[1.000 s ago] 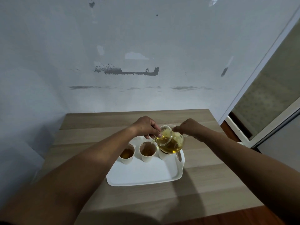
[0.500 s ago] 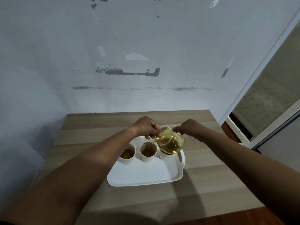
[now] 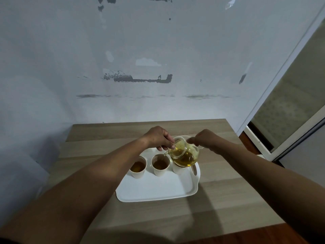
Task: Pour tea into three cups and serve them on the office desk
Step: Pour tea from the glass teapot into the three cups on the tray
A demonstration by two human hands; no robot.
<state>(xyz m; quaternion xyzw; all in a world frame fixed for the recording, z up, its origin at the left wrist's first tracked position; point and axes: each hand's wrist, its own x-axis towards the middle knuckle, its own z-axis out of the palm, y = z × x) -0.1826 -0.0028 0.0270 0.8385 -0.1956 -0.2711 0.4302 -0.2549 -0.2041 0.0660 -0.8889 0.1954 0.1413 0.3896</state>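
Right hand [image 3: 204, 140] tilts teapot [image 3: 184, 154] over middle cup [image 3: 160, 164].

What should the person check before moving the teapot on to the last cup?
1. Middle cup has tea: ok.
2. Left cup has tea: ok.
3. Right cup empty and upright: cannot tell, teapot hides it.
4. Right hand grips the teapot handle: ok.
5. Left hand steadies the lid: ok.
6. Tray free of spills: ok.

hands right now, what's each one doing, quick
Left hand: closed, fingertips pressing on the glass teapot near its lid.
Right hand: closed on the teapot's handle side, tipping it over the middle cup.
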